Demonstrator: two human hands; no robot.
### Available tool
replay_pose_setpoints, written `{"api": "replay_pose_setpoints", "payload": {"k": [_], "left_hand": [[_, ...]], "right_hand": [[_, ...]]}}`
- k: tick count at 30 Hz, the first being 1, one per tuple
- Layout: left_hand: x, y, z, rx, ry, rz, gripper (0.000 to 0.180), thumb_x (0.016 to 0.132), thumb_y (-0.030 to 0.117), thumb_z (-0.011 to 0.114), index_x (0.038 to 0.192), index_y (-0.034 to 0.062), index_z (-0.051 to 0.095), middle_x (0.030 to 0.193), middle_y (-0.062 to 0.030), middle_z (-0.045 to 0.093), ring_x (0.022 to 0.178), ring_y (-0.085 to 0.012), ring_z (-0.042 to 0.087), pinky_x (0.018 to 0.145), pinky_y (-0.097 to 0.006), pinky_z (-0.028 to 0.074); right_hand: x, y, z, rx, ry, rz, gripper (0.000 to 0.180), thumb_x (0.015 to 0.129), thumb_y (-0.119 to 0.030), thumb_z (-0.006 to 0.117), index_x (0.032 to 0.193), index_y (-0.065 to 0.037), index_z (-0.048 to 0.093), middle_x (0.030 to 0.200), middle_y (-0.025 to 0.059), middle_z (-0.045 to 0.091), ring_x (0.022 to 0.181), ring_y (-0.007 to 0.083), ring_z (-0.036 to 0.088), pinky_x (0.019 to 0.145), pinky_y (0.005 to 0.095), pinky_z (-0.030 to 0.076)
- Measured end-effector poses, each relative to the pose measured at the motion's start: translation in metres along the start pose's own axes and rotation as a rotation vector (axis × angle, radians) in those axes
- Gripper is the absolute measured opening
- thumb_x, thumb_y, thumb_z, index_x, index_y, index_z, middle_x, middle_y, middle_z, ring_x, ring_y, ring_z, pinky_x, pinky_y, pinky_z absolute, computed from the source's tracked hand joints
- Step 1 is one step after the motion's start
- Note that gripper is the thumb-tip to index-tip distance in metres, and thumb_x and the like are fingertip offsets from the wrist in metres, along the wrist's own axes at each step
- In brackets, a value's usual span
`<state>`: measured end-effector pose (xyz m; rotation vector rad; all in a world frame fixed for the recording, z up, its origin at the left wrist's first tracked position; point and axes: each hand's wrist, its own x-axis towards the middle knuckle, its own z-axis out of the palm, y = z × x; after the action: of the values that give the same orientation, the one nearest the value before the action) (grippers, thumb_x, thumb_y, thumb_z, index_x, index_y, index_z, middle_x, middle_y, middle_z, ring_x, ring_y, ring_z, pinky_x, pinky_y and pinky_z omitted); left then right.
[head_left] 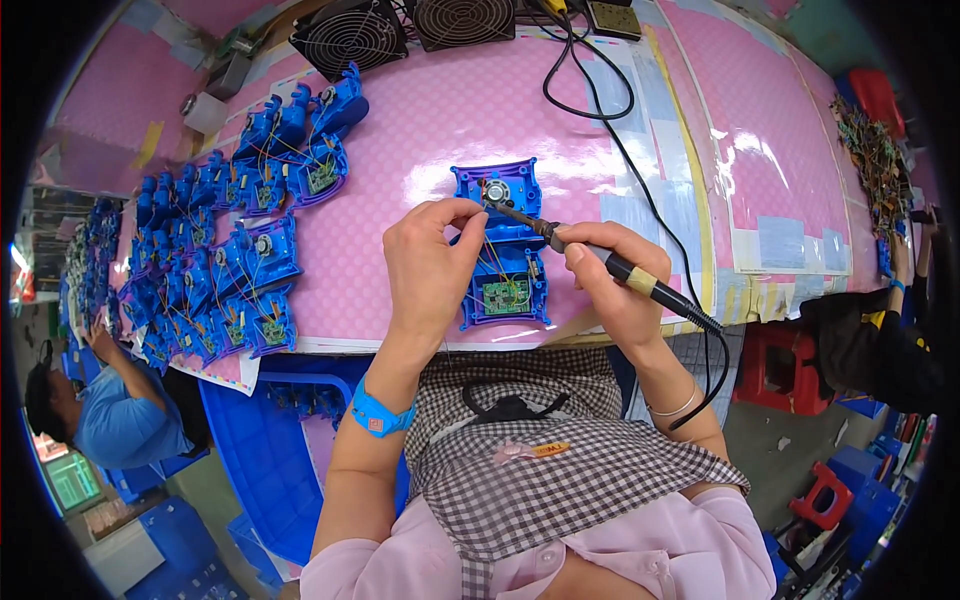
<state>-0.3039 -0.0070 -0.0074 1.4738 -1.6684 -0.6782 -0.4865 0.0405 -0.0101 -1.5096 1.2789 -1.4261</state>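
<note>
Your pink table [620, 130] runs wide, bare to the right, its near edge just under your wrists. Blue assemblies [225, 250] crowd the left. The blue housing [500, 250] lies between your hands: left hand [428, 265] pinches at its top, right hand [615, 280] grips the soldering iron [600, 262], tip on the housing's top.

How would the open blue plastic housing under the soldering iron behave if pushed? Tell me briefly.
The blue housing looks like thin hollow plastic, so probably light and prone to sliding on the glossy pink mat. It lies flat and seems unlikely to tip. Its loose wires look floppy and fragile.
</note>
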Motion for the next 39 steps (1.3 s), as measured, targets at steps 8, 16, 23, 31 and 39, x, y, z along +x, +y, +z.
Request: {"api": "replay_pose_setpoints", "payload": {"k": [8,16,23,31,39], "left_hand": [[-0.003,-0.001,-0.001,-0.003,-0.01,0.026,0.01,0.076,0.007,0.07,0.083,0.0007,0.071,0.078,-0.0082,0.07,0.068,-0.013,0.062,0.062,-0.027,0.047],[0.001,-0.002,-0.001,0.01,-0.021,0.027,0.01,0.076,0.006,0.07,0.083,0.0006,0.071,0.079,-0.0085,0.07,0.07,-0.0134,0.063,0.063,-0.026,0.048],[0.005,0.005,0.001,0.006,-0.021,0.055,0.009,0.076,0.006,0.07,0.083,0.0003,0.071,0.08,-0.0084,0.07,0.07,-0.014,0.063,0.063,-0.027,0.048],[-0.002,-0.016,0.002,0.047,0.023,0.07,0.009,0.076,0.006,0.07,0.083,0.0008,0.07,0.076,-0.0062,0.069,0.066,-0.0114,0.061,0.058,-0.025,0.046],[0.0,-0.004,0.002,0.029,0.023,0.063,0.007,0.075,0.005,0.069,0.082,0.0028,0.07,0.072,-0.0028,0.066,0.054,-0.0048,0.048,0.047,-0.023,0.034]], "right_hand": [[-0.005,-0.01,-0.007,0.032,0.014,-0.002,0.017,0.084,-0.005,0.061,0.096,0.004,0.067,0.076,0.0089,0.065,0.059,0.0083,0.057,0.052,0.0198,0.044],[-0.004,-0.011,-0.022,0.077,0.108,0.11,0.019,0.085,-0.006,0.06,0.098,0.006,0.065,0.075,0.0103,0.064,0.058,0.0103,0.056,0.054,0.0215,0.044],[0.003,-0.015,-0.042,0.106,0.322,0.087,0.021,0.086,-0.009,0.058,0.1,0.006,0.064,0.072,0.0096,0.061,0.057,0.0122,0.053,0.053,0.0228,0.042],[0.089,0.026,-0.092,0.192,0.561,-0.03,0.022,0.089,-0.013,0.061,0.104,0.002,0.062,0.074,0.0046,0.058,0.058,0.0084,0.051,0.053,0.0213,0.041],[0.231,0.082,-0.096,0.246,0.486,-0.012,0.021,0.087,-0.016,0.062,0.1,0.0,0.066,0.075,0.0045,0.061,0.062,0.0098,0.056,0.057,0.0225,0.045]]}}
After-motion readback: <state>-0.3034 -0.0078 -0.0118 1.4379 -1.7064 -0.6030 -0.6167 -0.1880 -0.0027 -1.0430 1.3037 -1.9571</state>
